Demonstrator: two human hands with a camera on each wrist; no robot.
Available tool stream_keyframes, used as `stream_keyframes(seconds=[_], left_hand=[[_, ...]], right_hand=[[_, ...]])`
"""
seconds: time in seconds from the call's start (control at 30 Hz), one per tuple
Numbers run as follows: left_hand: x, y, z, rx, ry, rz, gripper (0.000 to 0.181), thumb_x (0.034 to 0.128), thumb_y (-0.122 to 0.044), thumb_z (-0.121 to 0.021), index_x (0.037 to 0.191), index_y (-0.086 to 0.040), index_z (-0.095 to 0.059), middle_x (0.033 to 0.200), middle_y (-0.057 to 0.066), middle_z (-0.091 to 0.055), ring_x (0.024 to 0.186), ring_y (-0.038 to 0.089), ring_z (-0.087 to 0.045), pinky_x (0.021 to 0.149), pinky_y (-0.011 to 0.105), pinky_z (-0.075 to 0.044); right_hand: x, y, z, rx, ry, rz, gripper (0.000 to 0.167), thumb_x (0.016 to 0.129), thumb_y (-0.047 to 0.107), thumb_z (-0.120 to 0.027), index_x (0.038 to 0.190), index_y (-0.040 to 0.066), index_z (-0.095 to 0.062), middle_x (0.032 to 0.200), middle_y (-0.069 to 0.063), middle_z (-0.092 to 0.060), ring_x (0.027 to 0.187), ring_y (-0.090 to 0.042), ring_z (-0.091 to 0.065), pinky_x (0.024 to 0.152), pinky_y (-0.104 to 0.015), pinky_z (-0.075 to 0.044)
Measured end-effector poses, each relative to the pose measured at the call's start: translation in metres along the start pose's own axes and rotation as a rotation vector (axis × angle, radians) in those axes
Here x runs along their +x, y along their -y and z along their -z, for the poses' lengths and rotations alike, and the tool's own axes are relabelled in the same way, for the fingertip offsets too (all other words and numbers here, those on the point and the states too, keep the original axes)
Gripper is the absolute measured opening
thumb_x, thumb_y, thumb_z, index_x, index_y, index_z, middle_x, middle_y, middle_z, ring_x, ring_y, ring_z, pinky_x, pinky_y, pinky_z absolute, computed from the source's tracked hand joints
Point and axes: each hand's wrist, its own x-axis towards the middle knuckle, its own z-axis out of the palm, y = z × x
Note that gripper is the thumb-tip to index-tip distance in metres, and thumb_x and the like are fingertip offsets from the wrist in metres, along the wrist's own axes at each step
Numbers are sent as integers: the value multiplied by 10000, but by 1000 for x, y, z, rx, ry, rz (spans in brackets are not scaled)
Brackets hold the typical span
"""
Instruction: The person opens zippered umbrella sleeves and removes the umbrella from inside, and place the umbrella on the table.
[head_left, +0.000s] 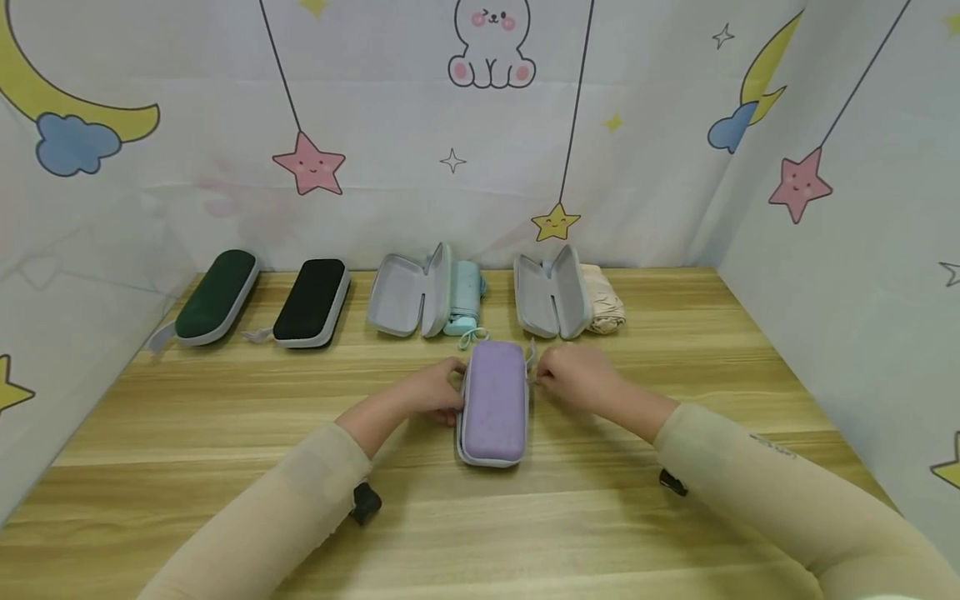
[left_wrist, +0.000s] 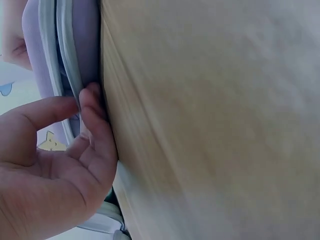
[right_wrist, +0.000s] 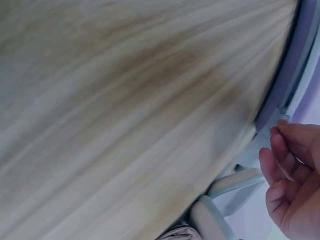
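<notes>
A purple zip case (head_left: 495,404) with a pale grey zip edge lies on the table between both hands. The left hand (head_left: 435,390) holds its left side; in the left wrist view, thumb and fingers (left_wrist: 97,125) pinch the rim where the zip stands parted. On the other side, the right hand (head_left: 577,375) has curled fingers close to the case's upper right edge. Its thumb and forefinger pinch the zip pull (right_wrist: 284,116) in the right wrist view, though the fingertips partly hide it. A thin grey strap (head_left: 531,354) sticks up beside that hand.
Along the back stand a dark green case (head_left: 217,296), a black case (head_left: 311,300) and two opened grey-lined cases (head_left: 396,296) (head_left: 536,300). A folded light-blue umbrella (head_left: 466,292) and a beige folded cloth-like bundle (head_left: 602,300) lie beside them. Printed curtains surround the wooden table (head_left: 225,433).
</notes>
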Motion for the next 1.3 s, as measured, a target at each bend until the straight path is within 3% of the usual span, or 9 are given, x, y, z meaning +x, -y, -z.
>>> stream_keyframes(seconds=[0.13,0.23,0.33,0.43,0.6,0.73,0.93,1.17,1.3], left_hand=[[0,5,4,-106,42,6,496,813,67,-570,1282,45,-409,680,110,-596,567,153,-594,565,269,-531],[1,7,8,-153,89,-3,400,844,62,-586,1209,52,-422,695,115,-588,581,153,-599,565,262,-527],[-1,7,11,-183,120,3,338,877,54,-596,1174,48,-435,719,125,-592,598,159,-606,575,262,-530],[-2,6,14,-189,143,4,292,904,44,-586,1160,56,-445,741,127,-596,611,156,-609,583,256,-529],[-3,6,14,-178,157,-17,231,921,37,-568,1128,65,-469,753,112,-607,610,137,-610,581,242,-521],[-5,5,14,-171,158,-17,191,926,34,-570,1095,52,-482,710,96,-603,594,128,-604,573,239,-515],[-6,4,12,-187,170,-29,171,923,36,-589,1059,42,-486,675,91,-593,571,125,-593,554,233,-503],[-6,5,12,-176,157,-25,167,922,29,-599,1043,27,-484,663,86,-587,559,120,-585,537,222,-496],[-6,4,10,-168,142,-20,174,918,17,-610,1039,22,-484,660,83,-583,559,118,-586,538,221,-499]], right_hand=[[0,11,6,-31,-58,40,80,899,223,-702,926,167,-753,862,46,-668,778,-149,-646,625,-337,-511],[-1,24,9,-17,-140,197,131,883,218,-718,983,137,-742,900,21,-633,808,-148,-620,675,-316,-510],[-2,41,11,0,-165,401,160,881,215,-716,1002,111,-734,952,-1,-645,893,-171,-615,792,-336,-501],[-3,58,12,1,-84,549,208,916,261,-678,1071,127,-718,1069,5,-655,1036,-168,-586,910,-364,-456],[-3,77,7,-79,53,703,316,957,365,-618,1179,149,-681,1211,17,-629,1188,-154,-528,1013,-369,-385],[-2,83,2,-175,49,763,326,937,405,-639,1151,165,-688,1165,35,-643,1148,-125,-546,1025,-343,-375],[-5,83,2,-223,-36,798,197,938,355,-644,996,177,-706,1018,50,-654,1021,-120,-578,976,-337,-406],[-10,78,7,-162,-114,859,114,920,261,-668,901,151,-691,941,30,-637,941,-156,-584,902,-306,-446],[-12,72,8,-100,-153,885,126,901,210,-677,795,148,-648,835,31,-566,806,-152,-547,776,-274,-458]])
